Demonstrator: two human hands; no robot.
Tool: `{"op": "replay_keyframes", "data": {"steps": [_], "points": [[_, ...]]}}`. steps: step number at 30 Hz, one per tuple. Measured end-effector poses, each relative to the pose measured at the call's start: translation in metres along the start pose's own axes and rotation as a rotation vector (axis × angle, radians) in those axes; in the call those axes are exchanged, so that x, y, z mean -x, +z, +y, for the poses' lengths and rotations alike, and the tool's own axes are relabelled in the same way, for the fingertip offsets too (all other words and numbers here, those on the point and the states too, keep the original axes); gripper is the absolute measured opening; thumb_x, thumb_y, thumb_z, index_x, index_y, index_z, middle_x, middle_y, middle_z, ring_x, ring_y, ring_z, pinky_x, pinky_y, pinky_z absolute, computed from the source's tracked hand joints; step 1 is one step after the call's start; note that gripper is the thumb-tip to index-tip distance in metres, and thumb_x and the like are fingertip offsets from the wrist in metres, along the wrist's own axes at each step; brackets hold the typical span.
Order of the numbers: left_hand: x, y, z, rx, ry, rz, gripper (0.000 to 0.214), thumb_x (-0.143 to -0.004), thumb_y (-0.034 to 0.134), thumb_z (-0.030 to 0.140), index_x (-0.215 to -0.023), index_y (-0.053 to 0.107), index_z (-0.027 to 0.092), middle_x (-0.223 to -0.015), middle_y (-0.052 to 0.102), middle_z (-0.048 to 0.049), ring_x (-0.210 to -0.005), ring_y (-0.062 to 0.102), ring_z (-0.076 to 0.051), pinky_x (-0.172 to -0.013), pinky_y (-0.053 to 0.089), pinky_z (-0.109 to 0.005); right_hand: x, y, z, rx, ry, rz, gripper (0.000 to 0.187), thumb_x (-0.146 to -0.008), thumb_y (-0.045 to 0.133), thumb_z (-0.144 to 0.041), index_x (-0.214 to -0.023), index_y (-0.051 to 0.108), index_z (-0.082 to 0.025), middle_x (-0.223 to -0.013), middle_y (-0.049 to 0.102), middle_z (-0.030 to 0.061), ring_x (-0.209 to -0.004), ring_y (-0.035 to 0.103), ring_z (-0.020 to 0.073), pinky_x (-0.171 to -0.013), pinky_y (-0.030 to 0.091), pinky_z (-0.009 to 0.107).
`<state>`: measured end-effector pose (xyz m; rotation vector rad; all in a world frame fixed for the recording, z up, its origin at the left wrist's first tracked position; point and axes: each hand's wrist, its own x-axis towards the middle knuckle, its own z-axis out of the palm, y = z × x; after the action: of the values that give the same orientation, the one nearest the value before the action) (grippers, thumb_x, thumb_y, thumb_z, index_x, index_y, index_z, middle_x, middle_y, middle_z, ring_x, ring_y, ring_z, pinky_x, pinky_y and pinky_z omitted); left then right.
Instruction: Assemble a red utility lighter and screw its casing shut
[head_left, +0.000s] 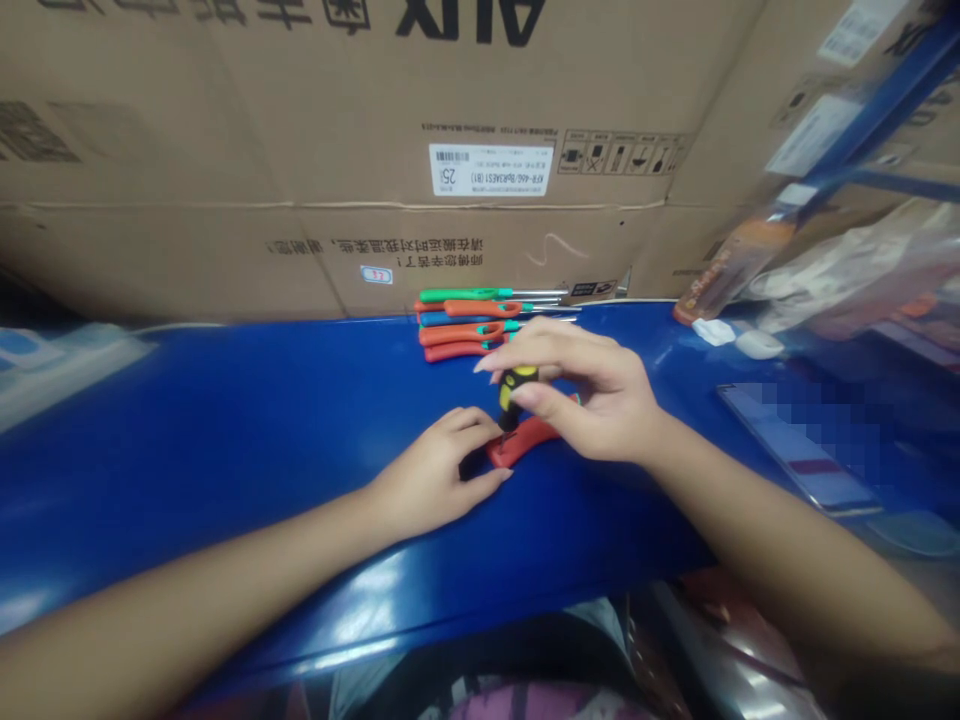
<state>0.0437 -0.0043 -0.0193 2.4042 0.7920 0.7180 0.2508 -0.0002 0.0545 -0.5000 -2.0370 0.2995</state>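
Note:
A red long-nosed lighter [531, 436] lies on the blue tabletop [300, 420]. My left hand [442, 470] pinches its near-left end between thumb and fingers. In my right hand [592, 385] is a short screwdriver [514, 390] with a black and yellow handle, held upright. Its tip meets the lighter's handle close to my left fingertips. Part of the lighter is hidden beneath my right hand. Just behind, several long-nosed lighters [469, 309] in green, orange, blue and red lie in a row, their metal tubes pointing right.
A large cardboard box [360, 130] walls off the back of the table. On the right are a bottle [731, 265] with orange contents, a white earbud case [759, 344] and a phone [799, 445]. A blue metal post [885, 105] rises there. Blurred packaging [60, 370] is at far left.

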Motion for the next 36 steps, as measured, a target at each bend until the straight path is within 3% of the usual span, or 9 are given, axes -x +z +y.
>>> {"op": "replay_keyframes", "data": {"steps": [3, 8, 13, 17, 21, 24, 27, 32, 36], "points": [[0.0, 0.001, -0.001, -0.002, -0.004, 0.002, 0.031, -0.092, 0.068, 0.03, -0.121, 0.068, 0.019, -0.113, 0.065, -0.0083, -0.106, 0.063, -0.024, -0.098, 0.053, -0.04, 0.0, 0.0, 0.001, 0.129, -0.08, 0.053, 0.019, -0.092, 0.069, -0.028, -0.109, 0.073, -0.02, -0.091, 0.072, 0.004, -0.078, 0.064, 0.0147, -0.075, 0.057, 0.03], [0.0, 0.0, -0.001, -0.02, 0.009, 0.007, 0.036, -0.093, 0.066, 0.03, -0.127, 0.066, 0.018, -0.113, 0.066, -0.0086, -0.104, 0.064, -0.023, -0.097, 0.053, -0.04, 0.0, 0.0, 0.0, -0.051, 0.052, -0.092, 0.035, -0.104, 0.043, -0.023, -0.134, 0.06, -0.018, -0.116, 0.071, 0.0082, -0.101, 0.068, 0.0163, -0.085, 0.058, 0.032], [0.0, 0.001, -0.003, -0.01, -0.011, -0.006, 0.032, -0.093, 0.066, 0.031, -0.123, 0.069, 0.02, -0.116, 0.066, -0.0091, -0.111, 0.063, -0.025, -0.1, 0.052, -0.041, -0.001, 0.001, 0.002, 0.093, -0.049, 0.026, 0.018, -0.092, 0.07, -0.032, -0.106, 0.07, -0.02, -0.092, 0.072, 0.0033, -0.074, 0.064, 0.013, -0.071, 0.057, 0.028], [0.0, 0.001, -0.002, -0.012, -0.024, -0.004, 0.033, -0.093, 0.066, 0.032, -0.123, 0.069, 0.021, -0.112, 0.066, -0.0085, -0.108, 0.064, -0.025, -0.098, 0.053, -0.041, -0.002, -0.006, -0.003, 0.133, -0.148, 0.023, 0.013, -0.097, 0.057, -0.021, -0.095, 0.069, -0.017, -0.092, 0.073, 0.0072, -0.09, 0.069, 0.0168, -0.084, 0.057, 0.032], [0.001, 0.0, 0.0, -0.013, -0.034, -0.014, 0.035, -0.093, 0.066, 0.033, -0.126, 0.068, 0.019, -0.111, 0.066, -0.0091, -0.105, 0.064, -0.025, -0.097, 0.054, -0.041, -0.002, -0.007, -0.006, -0.095, -0.003, -0.102, 0.024, -0.099, 0.049, -0.014, -0.113, 0.068, -0.012, -0.104, 0.075, 0.0108, -0.101, 0.07, 0.0169, -0.093, 0.056, 0.033], [0.001, 0.0, -0.001, -0.01, -0.042, -0.015, 0.038, -0.093, 0.066, 0.032, -0.129, 0.067, 0.02, -0.113, 0.065, -0.0097, -0.107, 0.063, -0.025, -0.097, 0.053, -0.042, 0.0, -0.002, -0.001, -0.126, 0.031, 0.002, 0.02, -0.095, 0.061, -0.015, -0.112, 0.071, -0.012, -0.095, 0.077, 0.006, -0.082, 0.072, 0.012, -0.078, 0.057, 0.023], [0.001, 0.001, -0.002, -0.014, -0.032, -0.004, 0.033, -0.093, 0.066, 0.032, -0.123, 0.069, 0.019, -0.112, 0.066, -0.0096, -0.106, 0.063, -0.025, -0.096, 0.054, -0.042, 0.002, 0.002, 0.004, -0.06, -0.027, 0.093, 0.019, -0.087, 0.074, -0.018, -0.106, 0.074, -0.013, -0.094, 0.078, 0.0055, -0.082, 0.072, 0.0122, -0.081, 0.056, 0.023], [0.0, 0.0, -0.001, -0.029, 0.001, -0.002, 0.036, -0.093, 0.066, 0.031, -0.128, 0.067, 0.019, -0.109, 0.066, -0.0083, -0.101, 0.064, -0.023, -0.094, 0.055, -0.041, 0.003, -0.001, 0.001, -0.189, 0.088, -0.119, 0.04, -0.105, 0.041, -0.02, -0.141, 0.055, -0.016, -0.117, 0.073, 0.0088, -0.103, 0.07, 0.0139, -0.089, 0.058, 0.029], [0.0, 0.0, 0.0, -0.024, -0.009, 0.007, 0.033, -0.093, 0.066, 0.03, -0.123, 0.07, 0.018, -0.112, 0.067, -0.0097, -0.105, 0.063, -0.024, -0.096, 0.054, -0.043, 0.002, -0.002, -0.001, -0.107, 0.066, -0.074, 0.031, -0.098, 0.059, -0.024, -0.127, 0.066, -0.017, -0.116, 0.075, 0.0075, -0.09, 0.073, 0.0127, -0.082, 0.059, 0.025]]}}
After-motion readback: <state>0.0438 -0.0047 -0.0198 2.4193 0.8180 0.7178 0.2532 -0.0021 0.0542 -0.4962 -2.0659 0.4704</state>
